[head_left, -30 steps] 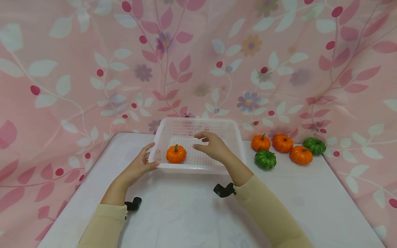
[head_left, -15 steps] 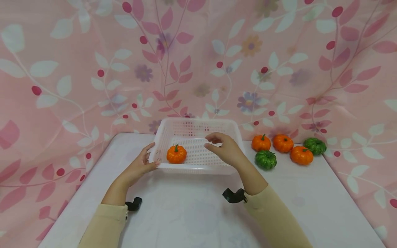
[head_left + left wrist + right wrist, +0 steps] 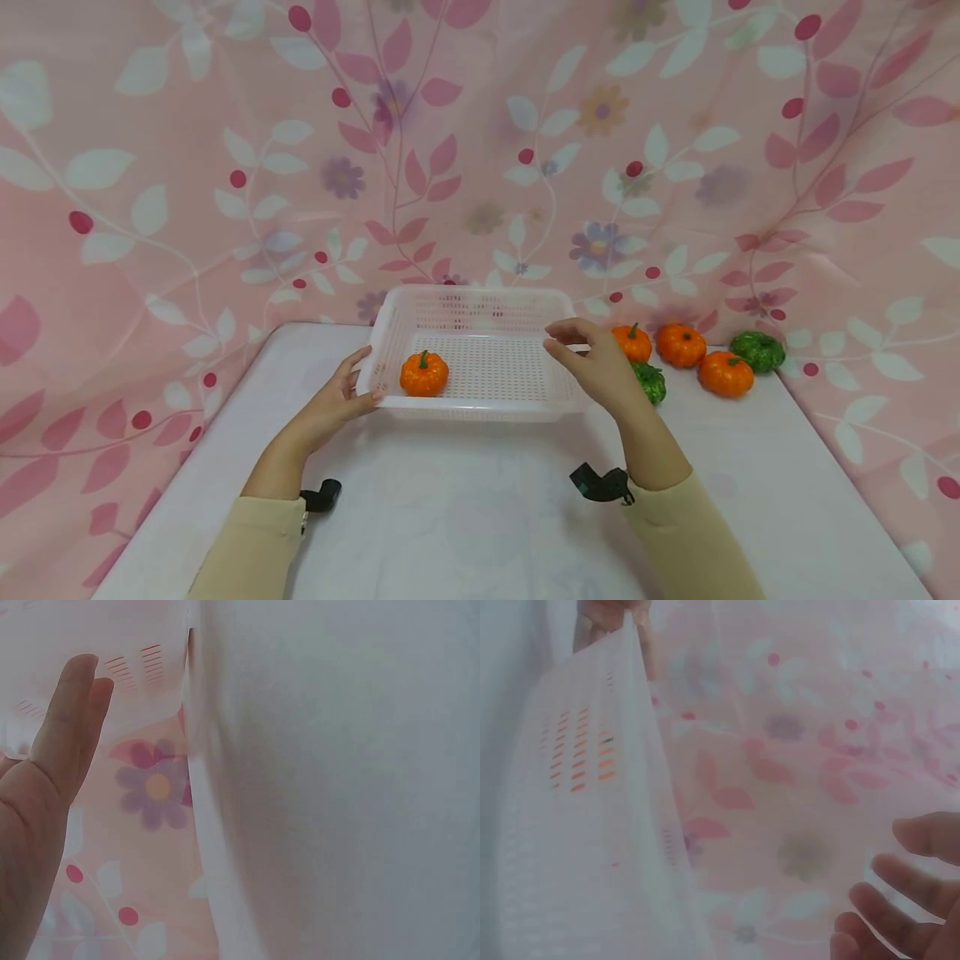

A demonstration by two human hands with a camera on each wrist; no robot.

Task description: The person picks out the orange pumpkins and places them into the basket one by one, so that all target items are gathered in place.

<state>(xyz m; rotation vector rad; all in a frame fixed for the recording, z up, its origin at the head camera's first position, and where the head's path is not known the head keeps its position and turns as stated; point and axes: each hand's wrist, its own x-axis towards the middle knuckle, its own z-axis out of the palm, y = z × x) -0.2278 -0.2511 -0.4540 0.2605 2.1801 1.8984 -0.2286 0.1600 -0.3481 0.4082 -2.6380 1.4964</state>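
A white plastic basket with slotted walls sits on the table. Inside it, near the left end, lies an orange mini pumpkin with a green stem. My left hand holds the basket's near left corner, thumb on the front rim and fingers along the left side; the left wrist view shows those fingers fairly straight. At the basket's right end hovers my right hand, holding nothing, its fingers loosely bent and spread. Behind it, partly hidden, are an orange pumpkin and a green pumpkin.
Farther right stand two more orange pumpkins and another green one, close to the table's back right corner. A pink floral cloth hangs behind the white-covered table.
My right hand has moved rightward, from above the middle of the basket to its right end, towards the pumpkins outside. My left hand, the basket and the pumpkin in it have stayed put.
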